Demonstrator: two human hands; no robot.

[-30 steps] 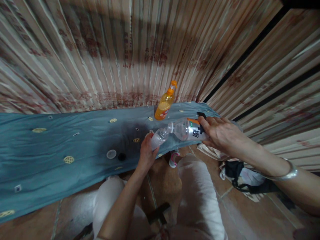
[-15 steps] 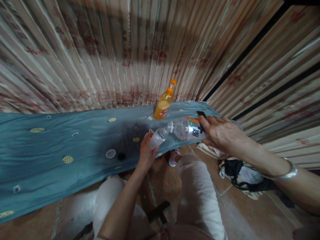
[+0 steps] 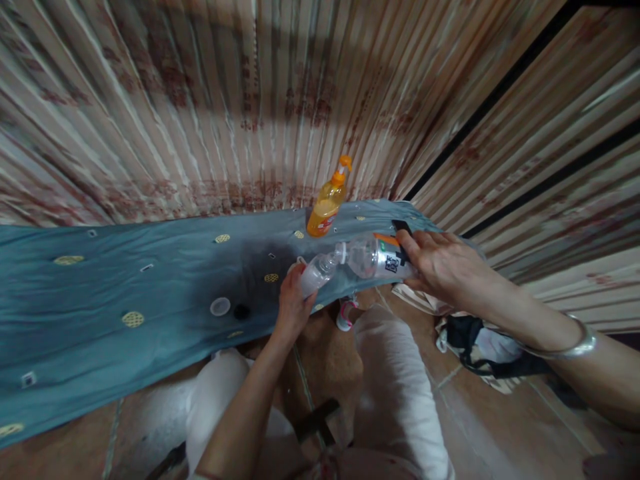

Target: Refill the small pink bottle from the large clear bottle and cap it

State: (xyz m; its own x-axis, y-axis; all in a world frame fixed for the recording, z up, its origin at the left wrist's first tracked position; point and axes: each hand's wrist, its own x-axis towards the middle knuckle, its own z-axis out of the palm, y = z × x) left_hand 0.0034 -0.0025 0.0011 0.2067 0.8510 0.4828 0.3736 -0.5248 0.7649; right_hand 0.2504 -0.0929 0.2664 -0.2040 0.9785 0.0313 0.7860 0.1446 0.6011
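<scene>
The left hand (image 3: 293, 305) curls round a small bottle (image 3: 315, 275) and the right hand (image 3: 443, 263) grips a tilted larger bottle (image 3: 362, 256), necks meeting by the blue surface (image 3: 170, 273), the pump bottle (image 3: 326, 210) standing just beyond.

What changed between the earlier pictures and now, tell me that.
Only the view drifted: the background sits slightly further left and up. Nothing was taken hold of or let go. Unchanged: left hand on the small bottle, right hand on the labelled bottle, necks together or nearly so; pump bottle and pale disc on the cloth.
</scene>
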